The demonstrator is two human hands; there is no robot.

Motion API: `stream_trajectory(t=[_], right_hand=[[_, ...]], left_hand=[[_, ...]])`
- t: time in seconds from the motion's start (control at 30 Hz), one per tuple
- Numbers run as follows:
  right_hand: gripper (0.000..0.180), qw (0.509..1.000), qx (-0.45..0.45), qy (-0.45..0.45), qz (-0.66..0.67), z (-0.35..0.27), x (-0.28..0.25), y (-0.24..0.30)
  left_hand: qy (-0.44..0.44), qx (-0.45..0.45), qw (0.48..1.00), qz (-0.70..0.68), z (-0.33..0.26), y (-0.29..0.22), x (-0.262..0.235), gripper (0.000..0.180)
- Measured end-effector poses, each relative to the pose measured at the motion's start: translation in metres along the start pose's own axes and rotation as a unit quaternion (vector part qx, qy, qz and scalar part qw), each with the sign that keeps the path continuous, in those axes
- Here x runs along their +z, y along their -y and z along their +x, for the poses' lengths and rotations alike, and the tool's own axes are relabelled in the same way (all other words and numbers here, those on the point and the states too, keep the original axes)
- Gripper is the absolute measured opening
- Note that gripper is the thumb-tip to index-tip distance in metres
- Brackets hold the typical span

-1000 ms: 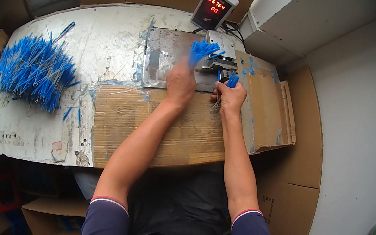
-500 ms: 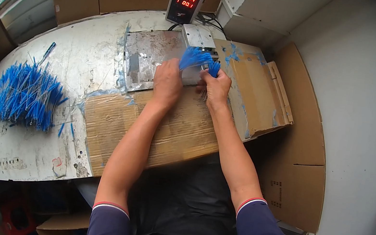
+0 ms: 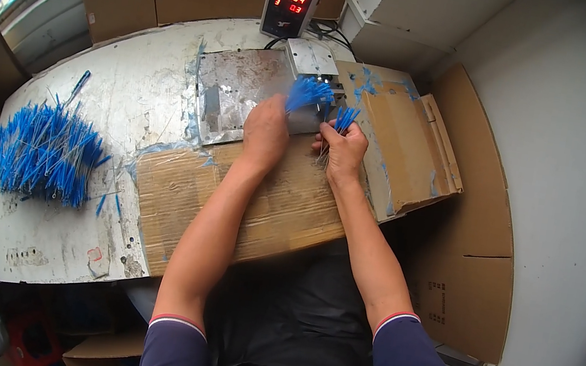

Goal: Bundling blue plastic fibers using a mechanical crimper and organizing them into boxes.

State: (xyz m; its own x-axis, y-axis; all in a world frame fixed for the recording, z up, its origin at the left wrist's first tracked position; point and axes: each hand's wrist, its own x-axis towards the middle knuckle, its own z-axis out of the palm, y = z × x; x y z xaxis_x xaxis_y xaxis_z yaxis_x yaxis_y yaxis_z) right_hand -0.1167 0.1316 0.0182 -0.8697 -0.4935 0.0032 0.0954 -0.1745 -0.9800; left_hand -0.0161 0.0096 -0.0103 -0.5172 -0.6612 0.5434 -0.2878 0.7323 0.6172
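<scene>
My left hand (image 3: 266, 133) is closed around a thick bundle of thin wire pieces with blue ends (image 3: 311, 93), which look like small straw brushes. Their blue ends fan out to the right, in front of a small metal machine (image 3: 310, 58). Just right of it, my right hand (image 3: 344, 151) pinches a smaller bunch of the same brushes (image 3: 346, 118). Blue ends point up from that bunch, and bare wires hang below the fingers. The two bunches are apart. On the left of the table lies a large heap of these brushes (image 3: 47, 154).
A grey counter box with a red lit display (image 3: 293, 5) stands behind the machine, with black cables (image 3: 331, 31) beside it. A metal plate (image 3: 235, 91) and taped cardboard (image 3: 179, 185) cover part of the worn white table (image 3: 145, 81). Cardboard panels (image 3: 471, 210) stand at the right.
My right hand has moved slightly right and down with its bunch, away from the machine. The left bundle has shifted a little right. The counter's red digits have changed.
</scene>
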Motion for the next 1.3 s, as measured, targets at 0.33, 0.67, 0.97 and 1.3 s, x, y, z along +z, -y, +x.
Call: stream_trajectory(t=[0.33, 0.67, 0.97, 1.3], right_hand=[[0.02, 0.999, 0.003, 0.026, 0.036, -0.004, -0.016, 0.004], [0.019, 0.996, -0.003, 0.049, -0.069, -0.007, -0.002, 0.003], [0.016, 0.991, -0.021, -0.02, -0.132, 0.016, 0.013, -0.001], [0.013, 0.995, 0.019, 0.003, -0.098, 0.011, 0.011, 0.004]], left_hand=[[0.018, 0.06, 0.997, 0.039, 0.002, -0.003, -0.008, 0.016], [-0.104, -0.101, 0.988, -0.052, 0.003, 0.016, -0.007, 0.014], [-0.1, -0.095, 0.989, -0.056, 0.005, 0.01, -0.007, 0.01], [-0.058, -0.022, 0.998, -0.012, 0.001, -0.002, -0.013, 0.018]])
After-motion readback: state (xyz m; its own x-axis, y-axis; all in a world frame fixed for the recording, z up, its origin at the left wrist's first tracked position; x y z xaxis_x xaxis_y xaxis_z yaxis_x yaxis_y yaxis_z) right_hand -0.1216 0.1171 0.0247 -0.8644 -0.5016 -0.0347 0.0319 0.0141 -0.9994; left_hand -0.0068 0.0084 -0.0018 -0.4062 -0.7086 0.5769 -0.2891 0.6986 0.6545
